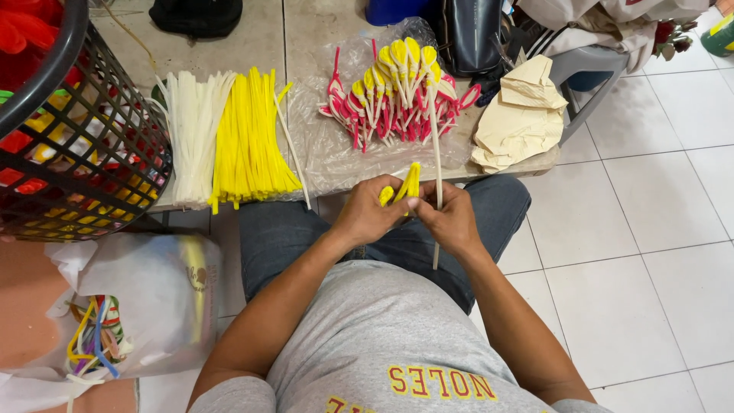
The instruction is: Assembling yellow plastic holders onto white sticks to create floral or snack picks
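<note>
My left hand (372, 210) and my right hand (451, 218) meet over my lap, fingertips pinched together on a small yellow looped piece (405, 186) made of fuzzy wire. My right hand also grips a long white stem (435, 134) that rises toward the table and pokes out below the hand. Beyond my hands, a pile of finished yellow-and-pink looped pieces (397, 95) lies on a clear plastic sheet (321, 145).
Bundles of white wires (193, 130) and yellow wires (248, 138) lie on the low table. A black mesh basket (92, 130) of coloured bits stands at left, a plastic bag (145, 298) of wire scraps below it. Crumpled cream paper (520, 115) sits right.
</note>
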